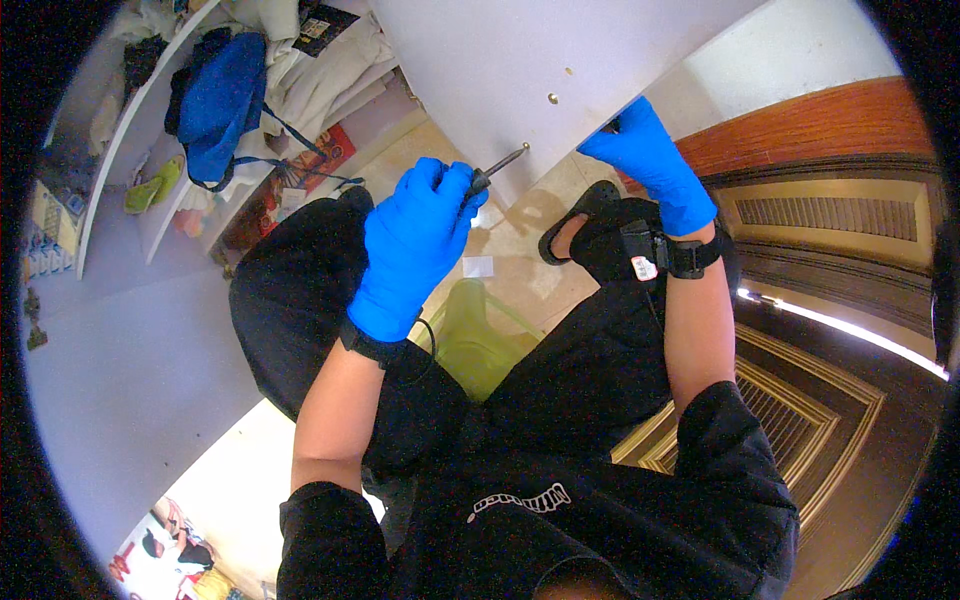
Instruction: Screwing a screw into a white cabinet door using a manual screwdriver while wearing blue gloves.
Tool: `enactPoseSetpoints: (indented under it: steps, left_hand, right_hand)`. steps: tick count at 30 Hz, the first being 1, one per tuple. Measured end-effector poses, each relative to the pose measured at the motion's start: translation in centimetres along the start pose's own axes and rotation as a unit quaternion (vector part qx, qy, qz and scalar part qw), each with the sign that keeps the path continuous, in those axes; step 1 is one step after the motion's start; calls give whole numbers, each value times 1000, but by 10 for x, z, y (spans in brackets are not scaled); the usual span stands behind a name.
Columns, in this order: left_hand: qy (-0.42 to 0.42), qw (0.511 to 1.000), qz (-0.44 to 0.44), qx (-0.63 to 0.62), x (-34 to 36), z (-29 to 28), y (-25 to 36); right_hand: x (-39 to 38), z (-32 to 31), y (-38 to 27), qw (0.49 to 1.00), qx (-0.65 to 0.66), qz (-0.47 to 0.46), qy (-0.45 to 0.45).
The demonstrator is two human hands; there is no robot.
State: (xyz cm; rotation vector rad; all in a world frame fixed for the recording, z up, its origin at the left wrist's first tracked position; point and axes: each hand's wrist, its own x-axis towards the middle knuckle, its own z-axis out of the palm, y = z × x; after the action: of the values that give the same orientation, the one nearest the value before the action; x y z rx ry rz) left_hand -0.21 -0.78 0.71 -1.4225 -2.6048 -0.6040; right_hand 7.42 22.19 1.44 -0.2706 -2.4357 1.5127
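My left hand [418, 240], in a blue glove, is closed on a screwdriver [505, 160]; its shaft points up and right to a small screw [526, 147] in the underside or face of a pale panel [470, 55]. Two small holes [553, 98] show farther up the panel. My right hand [648, 165], also gloved, is closed at the panel's right edge, thumb inward, with a small dark shape mostly hidden between thumb and fingers.
A cabinet [125, 165] at left holds a blue bag [225, 105], folded cloths and green slippers [150, 185]. A yellow-green plastic stool [460, 350] is between my legs on tiles [510, 285]. Dark louvred doors [820, 215] stand at right. Another person [180, 550] appears small at lower left.
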Motion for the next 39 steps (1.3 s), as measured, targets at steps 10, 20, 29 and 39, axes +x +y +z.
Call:
enactPoseSetpoints:
  steps: [10, 20, 29, 39]
  left_hand:
    - [48, 993, 45, 93, 2, 2, -1]
    - [91, 989, 70, 94, 0, 5, -5]
    - [99, 987, 75, 100, 1, 4, -3]
    - [90, 991, 68, 76, 3, 14, -7]
  right_hand:
    - [2, 0, -2, 1000, -7, 5, -4]
    - [1, 2, 1, 999, 37, -6, -4]
    - [0, -1, 3, 1000, 2, -1, -2]
    - [0, 0, 2, 999, 1, 43, 11]
